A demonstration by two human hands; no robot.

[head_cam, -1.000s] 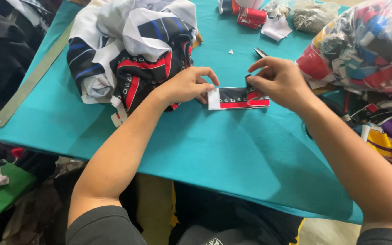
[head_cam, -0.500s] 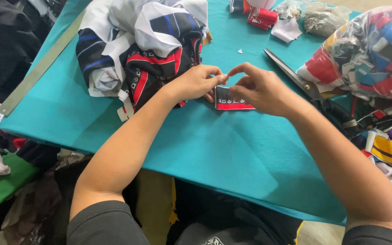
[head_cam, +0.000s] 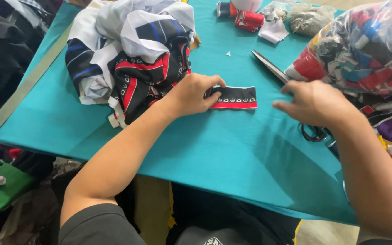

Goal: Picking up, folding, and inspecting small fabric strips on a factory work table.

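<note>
My left hand (head_cam: 193, 94) presses down on the left end of a short black fabric strip (head_cam: 236, 97) with a red edge and white marks, lying flat on the teal table (head_cam: 196, 145). My right hand (head_cam: 316, 102) hovers to the right of the strip, fingers spread, holding nothing. It is just above a pair of scissors (head_cam: 280, 75), whose blades point to the upper left and whose black handles (head_cam: 314, 133) show below the hand.
A heap of white, black, red and blue garments (head_cam: 128, 54) lies left of my left hand. A clear bag of coloured fabric scraps (head_cam: 364, 54) fills the right side. Red and black rolled pieces (head_cam: 249, 19) and crumpled bags sit at the far edge. A metal ruler (head_cam: 28, 81) lies along the left edge.
My right hand has let go of the strip and moved right, over the scissors. The strip now lies spread flat, held only by my left hand.
</note>
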